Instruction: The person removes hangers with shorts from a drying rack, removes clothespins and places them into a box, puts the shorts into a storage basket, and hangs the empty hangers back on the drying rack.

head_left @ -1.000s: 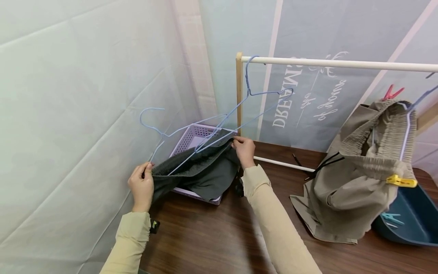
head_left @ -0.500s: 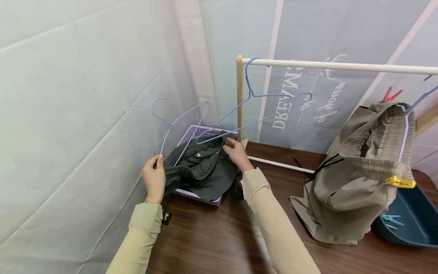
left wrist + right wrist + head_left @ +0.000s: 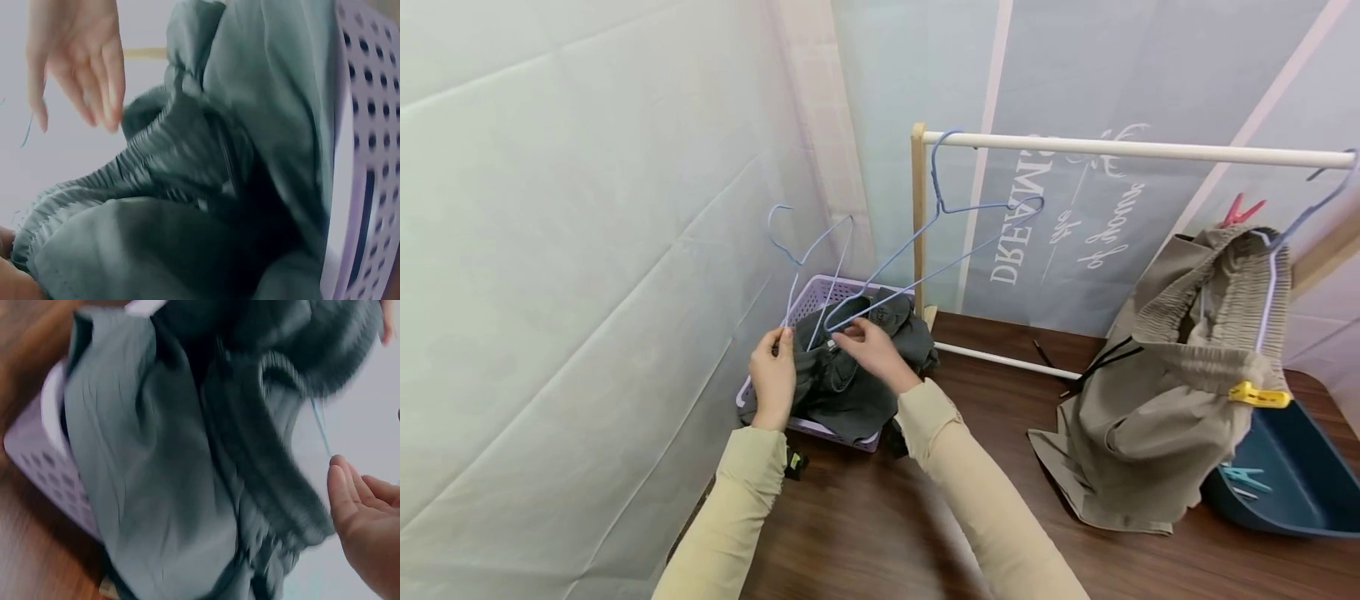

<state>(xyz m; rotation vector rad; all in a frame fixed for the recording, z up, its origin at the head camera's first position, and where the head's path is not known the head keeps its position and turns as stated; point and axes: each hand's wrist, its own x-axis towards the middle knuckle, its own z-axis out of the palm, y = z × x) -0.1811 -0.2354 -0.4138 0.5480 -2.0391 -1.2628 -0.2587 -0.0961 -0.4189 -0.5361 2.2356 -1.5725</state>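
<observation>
My left hand (image 3: 773, 375) pinches the elastic waistband of dark grey-green pants (image 3: 850, 400) together with a blue wire hanger (image 3: 795, 292). The hanger stands up from the waistband, hook at the top. In the left wrist view, only the fingertips (image 3: 15, 275) of that hand show at the waistband edge. My right hand (image 3: 876, 354) is close beside the pants, its fingers extended with nothing between them, as the left wrist view also shows. The pants lie bunched in a lilac perforated basket (image 3: 831, 429), which they mostly cover.
A white rail (image 3: 1112, 148) on a wooden frame carries another blue hanger (image 3: 936, 217), whose lower corner reaches near my right hand. Khaki pants (image 3: 1157, 433) hang at right with a yellow clip (image 3: 1258, 395) and a red clip (image 3: 1242, 210). A dark blue bin (image 3: 1292, 483) holds teal clips.
My right hand has let go of the waistband and moved left. The left hand has moved right with its hanger, and the stretched waistband has slackened and bunched into the basket.
</observation>
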